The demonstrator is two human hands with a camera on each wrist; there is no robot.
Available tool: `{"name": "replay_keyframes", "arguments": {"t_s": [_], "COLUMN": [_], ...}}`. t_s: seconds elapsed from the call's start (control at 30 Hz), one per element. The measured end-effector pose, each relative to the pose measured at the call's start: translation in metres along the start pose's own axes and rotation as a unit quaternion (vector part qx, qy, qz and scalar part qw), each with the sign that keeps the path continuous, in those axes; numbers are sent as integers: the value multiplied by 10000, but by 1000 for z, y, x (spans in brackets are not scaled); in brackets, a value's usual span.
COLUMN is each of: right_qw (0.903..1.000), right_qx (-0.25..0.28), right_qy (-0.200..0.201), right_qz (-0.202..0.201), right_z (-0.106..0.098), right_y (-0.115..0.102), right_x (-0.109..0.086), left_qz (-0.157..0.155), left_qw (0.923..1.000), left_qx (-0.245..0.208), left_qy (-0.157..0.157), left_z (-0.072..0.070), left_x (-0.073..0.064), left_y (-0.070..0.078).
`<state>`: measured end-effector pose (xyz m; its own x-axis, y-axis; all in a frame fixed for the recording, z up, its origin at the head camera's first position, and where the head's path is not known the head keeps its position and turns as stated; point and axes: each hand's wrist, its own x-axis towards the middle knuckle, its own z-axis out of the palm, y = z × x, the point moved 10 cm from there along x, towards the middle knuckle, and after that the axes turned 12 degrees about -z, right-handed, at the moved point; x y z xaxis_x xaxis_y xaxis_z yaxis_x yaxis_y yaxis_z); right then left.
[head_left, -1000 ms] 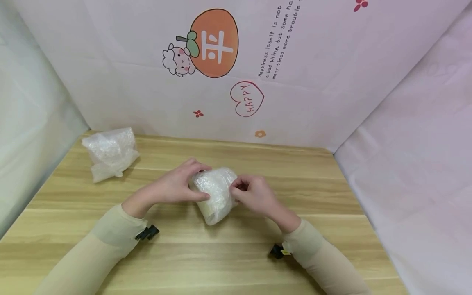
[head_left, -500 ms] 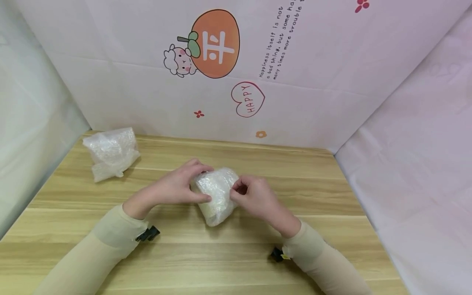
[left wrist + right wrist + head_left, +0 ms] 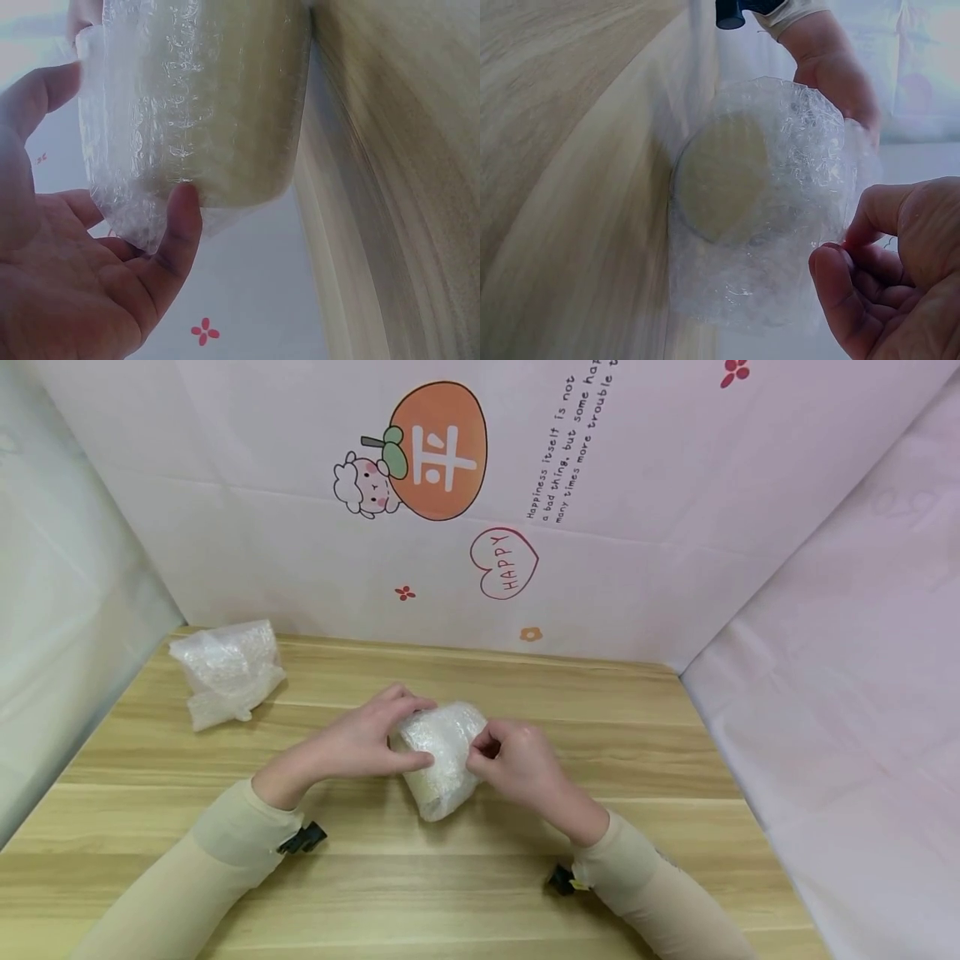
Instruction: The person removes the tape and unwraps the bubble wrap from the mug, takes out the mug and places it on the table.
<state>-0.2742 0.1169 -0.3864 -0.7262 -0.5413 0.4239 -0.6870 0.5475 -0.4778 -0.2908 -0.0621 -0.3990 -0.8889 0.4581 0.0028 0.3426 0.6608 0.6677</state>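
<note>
In the head view, a bundle of clear bubble wrap (image 3: 444,781) lies mid-table. A pale yellow, rounded cylinder (image 3: 240,127) shows through the plastic in the left wrist view, and its round end (image 3: 724,176) faces the right wrist camera. My left hand (image 3: 360,737) grips the bundle from the left, thumb on the near side and fingers over the far side. From the right, my right hand (image 3: 521,767) pinches the edge of the bubble wrap between thumb and index finger, its other fingers curled, as the right wrist view shows.
Another crumpled bubble-wrap bundle (image 3: 228,672) lies at the table's back left corner. A white printed backdrop (image 3: 615,585) stands along the back edge of the wood-grain table (image 3: 420,893), with white cloth (image 3: 847,718) at the right side. Small black cameras sit at both wrists.
The bundle and my left hand have shifted very slightly to the right. My right hand keeps its pinch on the wrap, almost unmoved.
</note>
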Motion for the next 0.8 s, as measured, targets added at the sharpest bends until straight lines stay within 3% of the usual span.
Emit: {"name": "replay_keyframes", "arguments": {"t_s": [0.2, 0.4, 0.57, 0.8], "right_qw": [9995, 9993, 9997, 9984], "right_qx": [-117, -172, -74, 499], "right_qy": [77, 48, -18, -52], "right_qz": [-289, -342, -226, 256], "right_z": [-1, -1, 1, 4], "right_y": [-7, -10, -8, 2], "right_x": [0, 0, -1, -3], "left_qz": [-267, -555, -538, -519], "left_qw": [9996, 9974, 9967, 9972], "left_qx": [36, 206, 315, 256], "left_qy": [104, 419, 519, 479], "left_z": [0, 1, 1, 1], "left_x": [1, 3, 2, 2], "left_y": [-3, -3, 0, 1]}}
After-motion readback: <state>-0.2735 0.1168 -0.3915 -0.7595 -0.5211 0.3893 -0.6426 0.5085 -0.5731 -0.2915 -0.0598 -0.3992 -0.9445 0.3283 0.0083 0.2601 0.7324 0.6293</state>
